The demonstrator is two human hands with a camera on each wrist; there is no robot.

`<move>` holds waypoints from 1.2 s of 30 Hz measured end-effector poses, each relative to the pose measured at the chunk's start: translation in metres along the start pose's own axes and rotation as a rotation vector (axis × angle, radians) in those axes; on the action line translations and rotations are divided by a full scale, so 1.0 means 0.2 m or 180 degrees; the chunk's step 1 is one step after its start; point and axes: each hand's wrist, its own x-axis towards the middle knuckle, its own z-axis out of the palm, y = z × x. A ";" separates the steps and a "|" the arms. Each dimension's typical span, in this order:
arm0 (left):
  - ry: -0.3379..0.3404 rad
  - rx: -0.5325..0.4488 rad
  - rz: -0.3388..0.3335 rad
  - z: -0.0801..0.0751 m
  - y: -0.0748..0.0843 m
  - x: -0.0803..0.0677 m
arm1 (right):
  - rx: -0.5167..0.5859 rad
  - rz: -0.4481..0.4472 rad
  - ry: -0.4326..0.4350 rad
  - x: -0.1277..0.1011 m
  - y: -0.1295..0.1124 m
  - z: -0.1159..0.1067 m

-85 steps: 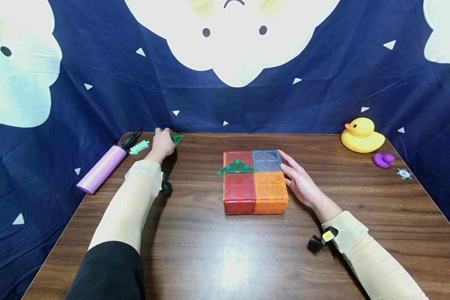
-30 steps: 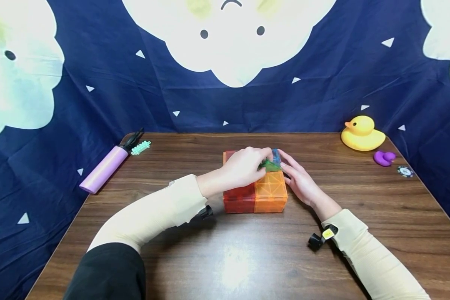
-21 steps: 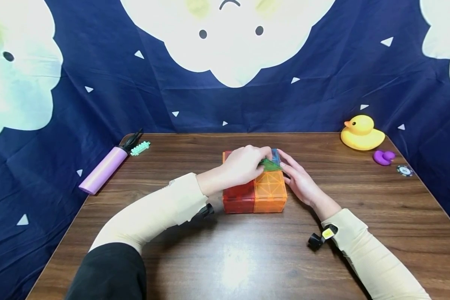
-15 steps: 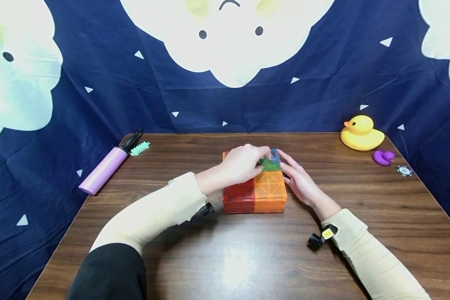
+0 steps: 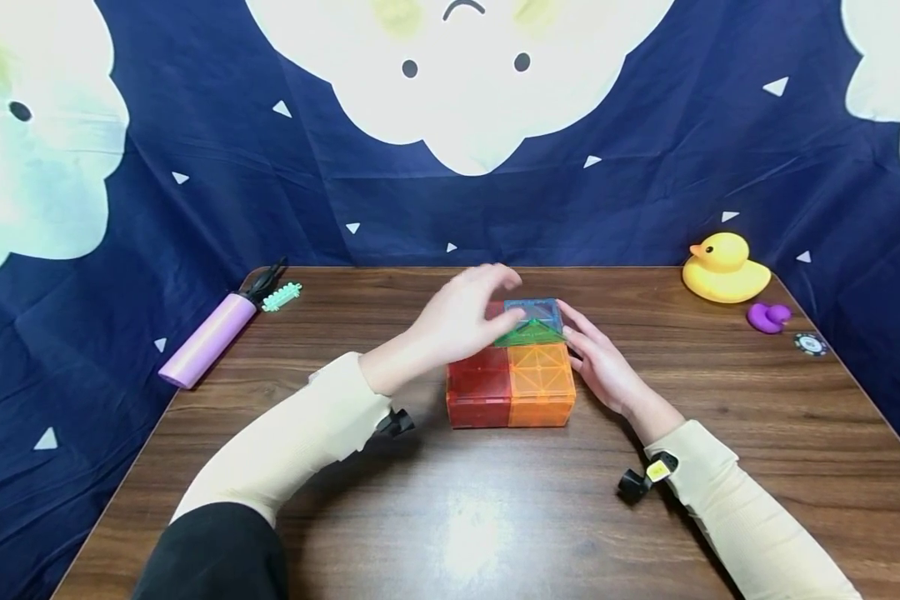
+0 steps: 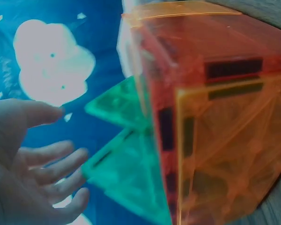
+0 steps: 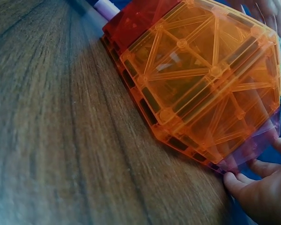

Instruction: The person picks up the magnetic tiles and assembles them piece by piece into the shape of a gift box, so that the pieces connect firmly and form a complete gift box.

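I keep my left hand (image 5: 461, 321) open, fingers (image 6: 56, 168) spread and empty, just beside the translucent green triangular magnetic tile (image 5: 528, 333) standing on the flat block of translucent coloured square tiles (image 5: 510, 379). My right hand (image 5: 600, 362) rests flat against that block's side; I hold it steady.

An orange tile box (image 7: 203, 86) sits on a wooden worktop (image 7: 51, 140). The right hand (image 7: 264, 194) rests at its far corner, fingers (image 7: 234, 182) touching the lower edge.

Head view looks down across the table (image 5: 495, 517); both wrist views press close on the tile box (image 5: 512, 367).
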 end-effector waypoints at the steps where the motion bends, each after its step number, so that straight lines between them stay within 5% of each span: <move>1: 0.0181 -0.0083 -0.0033 -0.02 -0.01 -0.02 | 0.0002 -0.0005 -0.0018 0.00 0.00 0.00; 5: 0.0760 -0.0411 -0.0311 -0.10 -0.07 -0.14 | -0.0006 -0.0047 -0.0127 -0.02 0.00 0.00; 9: 0.0945 -0.0903 -0.0782 -0.11 -0.16 -0.29 | -0.0024 -0.0080 -0.0246 -0.07 0.00 -0.01; 12: 0.0718 -0.1418 -0.1219 -0.08 -0.22 -0.40 | -0.0018 -0.0046 -0.0326 -0.13 0.01 -0.01; 18: -0.0239 -0.2966 -0.1911 0.03 -0.28 -0.53 | -0.0167 0.0002 -0.0386 -0.24 0.02 0.00; 21: -0.0559 -0.3518 -0.1982 0.09 -0.28 -0.54 | -0.0230 -0.0009 -0.0403 -0.28 0.03 0.01; 25: -0.0808 -0.3678 -0.1905 0.14 -0.26 -0.54 | -0.0245 0.0030 -0.0394 -0.30 0.03 0.04; 36: -0.0778 -0.3708 -0.1846 0.15 -0.31 -0.50 | -0.0214 0.0112 -0.0278 -0.25 0.03 0.07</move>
